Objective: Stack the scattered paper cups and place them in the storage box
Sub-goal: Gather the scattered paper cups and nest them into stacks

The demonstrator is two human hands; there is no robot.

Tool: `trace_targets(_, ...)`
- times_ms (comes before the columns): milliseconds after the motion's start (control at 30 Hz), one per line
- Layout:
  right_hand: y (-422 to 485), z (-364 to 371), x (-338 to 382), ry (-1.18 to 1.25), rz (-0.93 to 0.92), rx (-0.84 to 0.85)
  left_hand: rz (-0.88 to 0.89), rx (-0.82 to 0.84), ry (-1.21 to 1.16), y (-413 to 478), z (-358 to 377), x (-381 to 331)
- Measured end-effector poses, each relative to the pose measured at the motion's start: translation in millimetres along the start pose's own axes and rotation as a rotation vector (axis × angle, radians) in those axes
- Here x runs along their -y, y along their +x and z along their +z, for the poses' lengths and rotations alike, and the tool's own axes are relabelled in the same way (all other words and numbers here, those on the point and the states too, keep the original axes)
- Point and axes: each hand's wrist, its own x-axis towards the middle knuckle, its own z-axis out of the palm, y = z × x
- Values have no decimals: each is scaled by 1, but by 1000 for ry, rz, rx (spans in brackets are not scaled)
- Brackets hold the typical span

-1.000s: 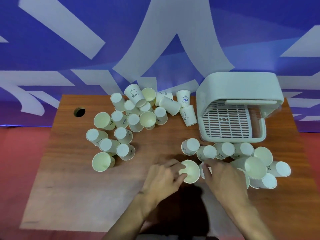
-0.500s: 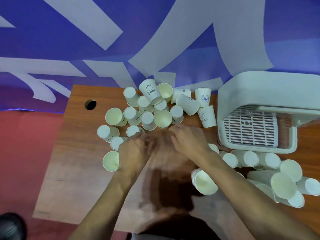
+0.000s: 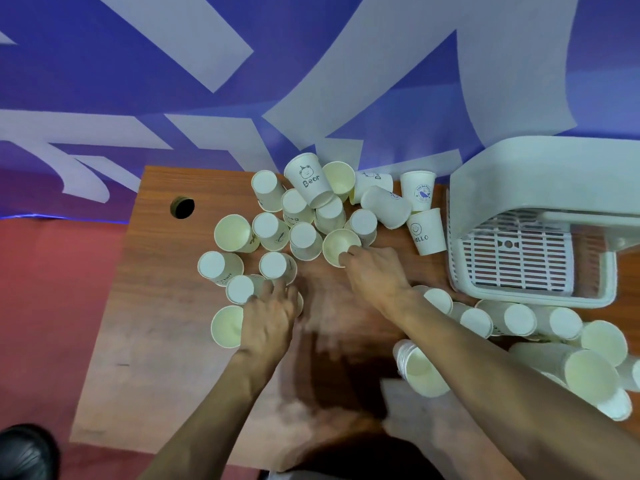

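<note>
Head cam: R hand (image 3: 375, 271) pinches round paper cup (image 3: 336, 241) rim.

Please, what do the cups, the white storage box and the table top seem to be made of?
Paper cups: apparently thin matte paper, with printed drawings. Storage box: moulded white plastic, smooth, with a slotted grid inside. Table top: wood grain, slightly glossy; probably laminate, though solid wood is possible.
</note>
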Motion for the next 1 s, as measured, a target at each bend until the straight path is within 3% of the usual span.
trace_targets(267, -53, 6, -6, -4, 89, 55, -112, -110, -599, -20, 6, -45)
trace_targets(367, -63, 7, -9, -42, 122, 105, -84, -44, -487, -25, 21, -61)
trace_targets(500, -69, 8, -13, -49, 128, 138, 56, -100, -353, -11, 25, -71)
trace_targets(633, -79, 4, -15, 13, 163, 12, 303, 8, -330, 8, 28, -75)
trace_targets(733, -97, -3, -18, 50, 217, -114, 346, 20, -281, 9, 20, -76)
trace_targets(867, -128, -7, -35, 176, 287, -269, 285, -111, -225, 3, -4, -81)
trace_targets(1000, -156, -21, -55, 318, 366, -367, 228, -377, -376, -18, -43, -93)
